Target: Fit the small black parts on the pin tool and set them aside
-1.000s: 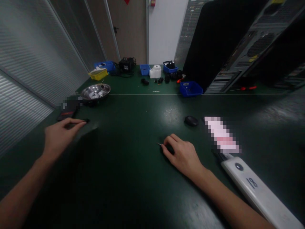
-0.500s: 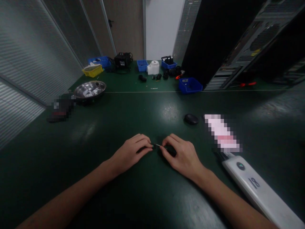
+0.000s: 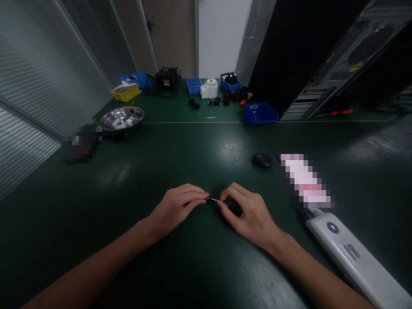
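My right hand (image 3: 252,212) is closed around a screwdriver (image 3: 235,207) with a dark handle. Its thin metal shaft points left toward my other hand. The fingertips of my left hand (image 3: 177,210) pinch a small dark part (image 3: 209,199), mostly covered by the fingers. The screwdriver's tip meets or nearly meets that part; contact is too small to make out. Both hands are low over the green tabletop (image 3: 193,257).
A black computer mouse (image 3: 262,161) lies beyond my right hand. Farther right are a blurred-out pink-white screen (image 3: 304,176) and a long white device (image 3: 357,253). A metal bowl (image 3: 122,120) holds white pieces. Blue bins (image 3: 261,115), a yellow bin (image 3: 125,92) and a white housing (image 3: 210,89) stand farther back.
My left fingertips have closed together more over the small part, hiding the green bit that showed between them. Both hands sit slightly lower in view. The camera view has shifted a little.
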Tool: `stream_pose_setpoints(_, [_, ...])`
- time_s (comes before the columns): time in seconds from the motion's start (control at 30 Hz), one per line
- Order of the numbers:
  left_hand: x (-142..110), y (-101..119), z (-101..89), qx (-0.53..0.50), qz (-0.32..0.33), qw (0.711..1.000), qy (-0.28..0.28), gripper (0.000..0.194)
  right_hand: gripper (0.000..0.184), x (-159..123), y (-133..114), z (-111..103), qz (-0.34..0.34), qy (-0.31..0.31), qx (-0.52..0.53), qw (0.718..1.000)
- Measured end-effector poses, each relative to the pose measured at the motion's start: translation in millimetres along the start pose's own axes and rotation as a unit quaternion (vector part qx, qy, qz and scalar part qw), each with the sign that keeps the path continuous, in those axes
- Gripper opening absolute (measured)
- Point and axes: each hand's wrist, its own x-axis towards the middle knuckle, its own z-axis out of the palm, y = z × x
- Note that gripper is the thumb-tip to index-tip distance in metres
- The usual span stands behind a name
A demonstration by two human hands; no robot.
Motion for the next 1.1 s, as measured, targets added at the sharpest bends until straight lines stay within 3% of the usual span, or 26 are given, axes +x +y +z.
stream_pose_setpoints(0.17, [-1,2,-0.1,0.018,0.024,1.0,0.002,0.024,0.018,-1,-2,-1,-0.007,-0.024,-0.014,1.0])
stream_pose_setpoints(0.37, [-1,6,-0.3,0.053,0.066,0.995,-0.044,0.024,0.015,-3,-5,2,-0.022,-0.044,-0.037,0.998])
stream_pose_setpoints(0.63, [0,4,4.4,0.021,0.054,0.998,0.013,0.026,0.013,-2,-3,5,-0.014,-0.016,0.019,1.0])
stream_pose_setpoints(0.93, [0,11,0.7,0.074,-0.005,0.996,-0.057,0.045,0.014,-1,3,3,-0.004,0.026,-0.003,1.0])
stream_pose_setpoints(1.1, [4,12,-1.0,0.087,-0.029,0.99,-0.108,0.048,0.017,0,5,3,0.011,0.011,-0.053,0.998])
